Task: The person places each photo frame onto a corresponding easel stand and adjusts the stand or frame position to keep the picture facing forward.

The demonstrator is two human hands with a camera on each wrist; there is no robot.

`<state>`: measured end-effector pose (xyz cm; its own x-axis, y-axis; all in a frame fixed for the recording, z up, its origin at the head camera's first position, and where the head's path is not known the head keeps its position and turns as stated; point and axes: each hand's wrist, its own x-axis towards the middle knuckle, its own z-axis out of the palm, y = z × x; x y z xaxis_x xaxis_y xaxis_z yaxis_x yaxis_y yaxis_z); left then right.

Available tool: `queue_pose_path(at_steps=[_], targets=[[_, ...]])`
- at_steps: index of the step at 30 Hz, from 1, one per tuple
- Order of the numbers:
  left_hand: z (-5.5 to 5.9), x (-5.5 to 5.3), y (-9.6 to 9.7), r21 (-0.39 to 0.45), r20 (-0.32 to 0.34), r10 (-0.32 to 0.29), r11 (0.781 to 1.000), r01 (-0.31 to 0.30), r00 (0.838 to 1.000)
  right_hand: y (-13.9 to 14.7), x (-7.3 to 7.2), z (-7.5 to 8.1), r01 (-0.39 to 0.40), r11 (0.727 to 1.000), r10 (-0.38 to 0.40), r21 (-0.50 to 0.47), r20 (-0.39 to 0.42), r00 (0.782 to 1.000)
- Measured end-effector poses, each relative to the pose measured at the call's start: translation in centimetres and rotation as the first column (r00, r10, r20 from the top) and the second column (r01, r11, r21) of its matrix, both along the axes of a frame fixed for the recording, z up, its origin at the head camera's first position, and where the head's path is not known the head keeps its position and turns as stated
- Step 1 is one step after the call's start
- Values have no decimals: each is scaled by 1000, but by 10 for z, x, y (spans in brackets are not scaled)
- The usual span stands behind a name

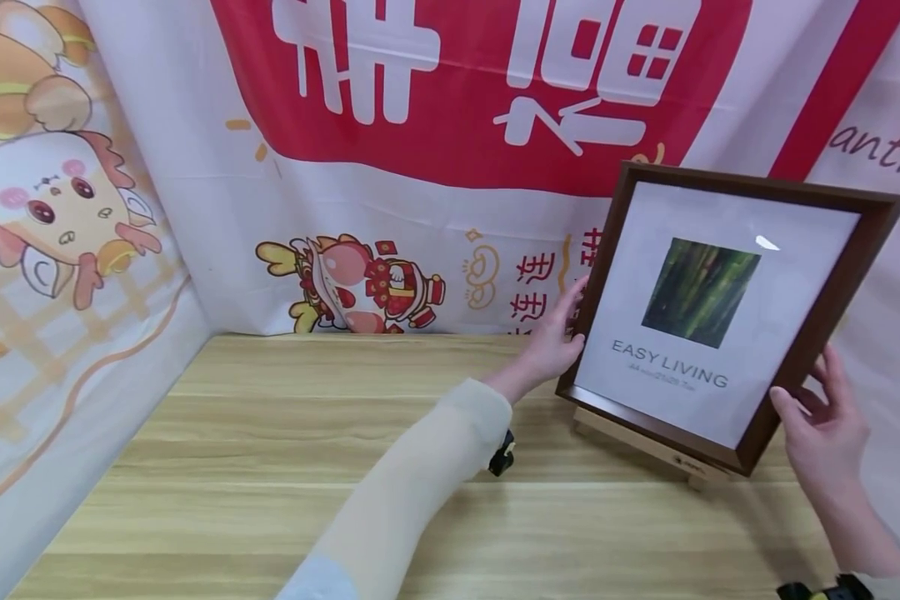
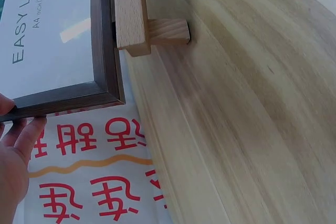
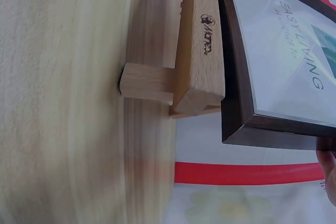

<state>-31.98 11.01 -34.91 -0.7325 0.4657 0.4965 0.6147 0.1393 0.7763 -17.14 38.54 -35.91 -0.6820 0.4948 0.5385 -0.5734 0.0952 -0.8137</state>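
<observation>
A dark brown picture frame (image 1: pixel 735 308) with a white mat, a small green picture and the words EASY LIVING leans back on a light wooden easel (image 1: pixel 652 446). My left hand (image 1: pixel 547 342) grips the frame's left side, thumb at its front edge. On the opposite side, my right hand (image 1: pixel 825 425) holds the right edge with the thumb in front and fingers curled behind. In the left wrist view, the frame's lower corner (image 2: pixel 107 95) sits beside the easel ledge (image 2: pixel 131 14). The right wrist view shows the easel's branded front bar (image 3: pixel 202 51) and a stubby foot on the table.
The wood-grain table (image 1: pixel 307 450) meets a printed white and red cloth (image 1: pixel 435 217) hanging behind it. Another cloth with a cartoon animal (image 1: pixel 60 200) hangs at the left. A black wrist strap (image 1: pixel 502 454) shows beside my left sleeve.
</observation>
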Motion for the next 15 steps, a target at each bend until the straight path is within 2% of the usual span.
queue_pose_path(at_steps=[5,11,15], targets=[[-2,1,5,-21,-12,-5,1000,5,1000,5,2,-3,0,999,1,-36,18,1000],[-2,1,10,-61,6,1,998,-1,1000,8,2,-7,13,1000,-13,-9,9,1000],[-3,1,12,-81,23,27,996,-25,999,10,-1,-7,21,1000,-21,5,38,999]])
